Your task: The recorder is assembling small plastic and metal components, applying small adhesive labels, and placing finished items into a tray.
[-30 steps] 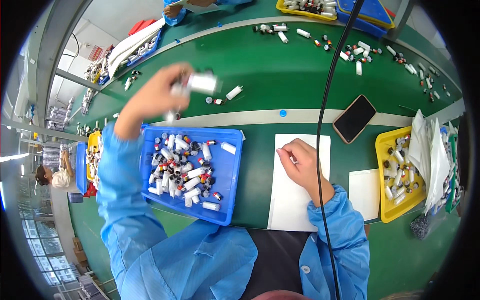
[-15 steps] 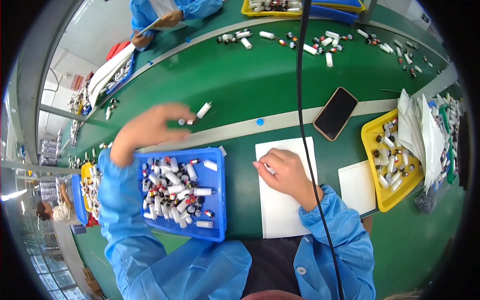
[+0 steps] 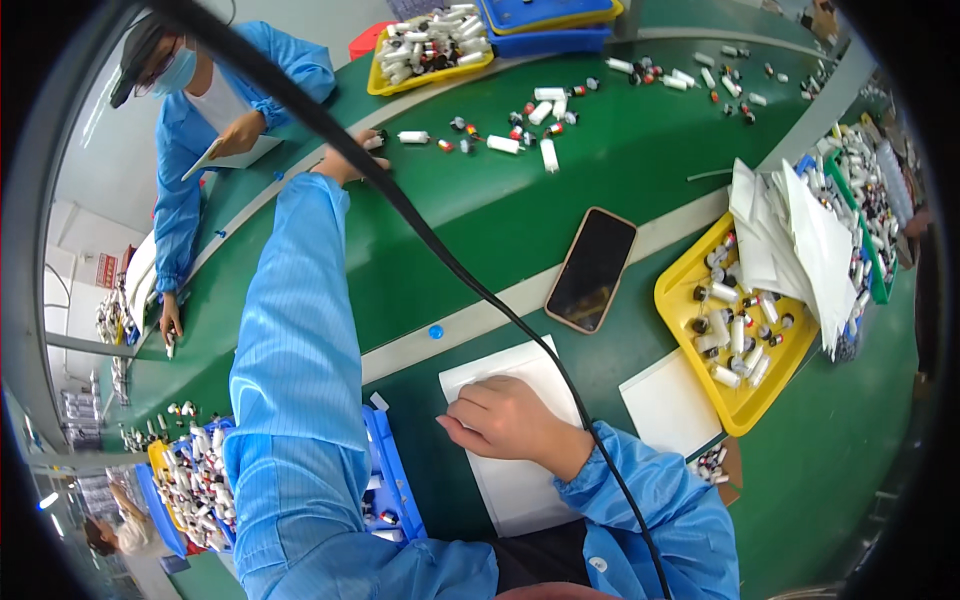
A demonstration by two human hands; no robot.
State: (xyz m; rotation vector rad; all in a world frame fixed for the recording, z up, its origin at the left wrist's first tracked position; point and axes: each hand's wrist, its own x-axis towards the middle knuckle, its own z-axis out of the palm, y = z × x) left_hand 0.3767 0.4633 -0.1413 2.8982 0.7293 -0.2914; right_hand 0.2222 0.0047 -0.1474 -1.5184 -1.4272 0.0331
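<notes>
Head view: left hand (image 3: 338, 167) near 10:30, on smooth green surface (image 3: 600, 170), fingertips at a small part; cable (image 3: 470, 278) crosses hand, can't tell if gripped. Right hand (image 3: 497, 418) at 6, fingers loosely curled over flat white paper (image 3: 515, 490), palm hidden. Smooth white cylinders (image 3: 413, 137): at least five loose just toward 3 of left hand, more in yellow plastic tray (image 3: 748, 422) at 3. Blue tray (image 3: 398, 470) at 7, partly behind sleeve. One glossy phone (image 3: 590, 270), 2:30. One masked co-worker (image 3: 185, 140) at 10, pale wall (image 3: 95, 160) behind.
</notes>
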